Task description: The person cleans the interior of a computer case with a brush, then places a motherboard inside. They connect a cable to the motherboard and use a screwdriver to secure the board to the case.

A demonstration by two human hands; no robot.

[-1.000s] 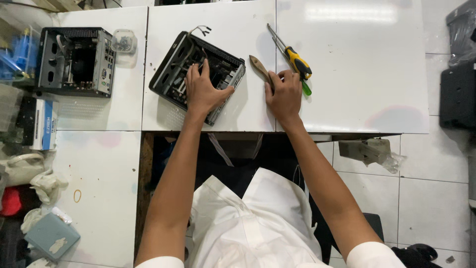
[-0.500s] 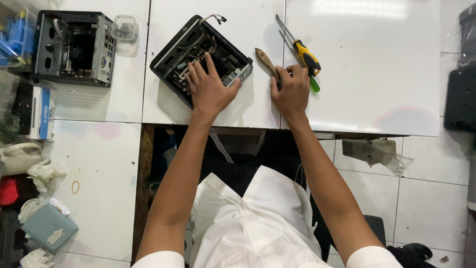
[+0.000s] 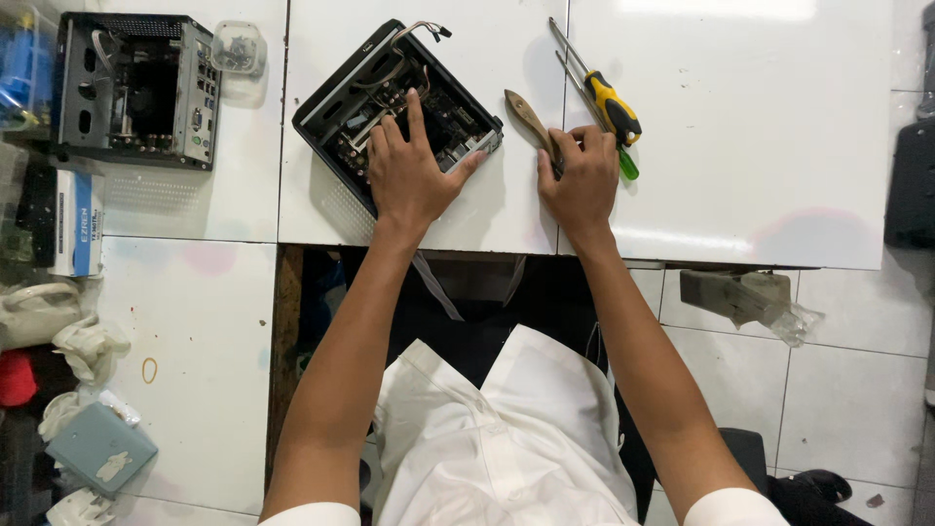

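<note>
At the far left edge a blue container [image 3: 21, 68] sits partly out of view, and below it a white and blue box [image 3: 70, 222] lies beside the desk's edge. Lower down on the tiled floor are crumpled white cloths [image 3: 58, 326], a red object [image 3: 15, 378] and a flat grey-blue case [image 3: 99, 448]. On the white desk [image 3: 760, 146], toward its left end, stands an open grey computer chassis [image 3: 136, 90] with its ports facing right, and just beside its upper right corner is a small clear plastic part [image 3: 238, 49]. Nearer the middle lies a small black computer case [image 3: 394, 107], opened and turned at an angle, its circuit board and loose wires showing. The left hand [image 3: 414, 170] lies flat and open on this case, fingers spread over the board and thumb at the case's right edge, pressing rather than gripping. Just right of the case a brush with a wooden handle [image 3: 531, 122] lies slanted on the desk; its lower end runs under the right hand [image 3: 582, 180], whose fingers are curled down on it, though whether they grip it cannot be told. Touching the right hand's far side is a screwdriver with a yellow and black handle [image 3: 609, 107], and a thinner tool with a green tip [image 3: 628, 166] lies alongside. Below the desk's right part, a grey bracket [image 3: 740, 292] sticks out against the tiled wall.
</note>
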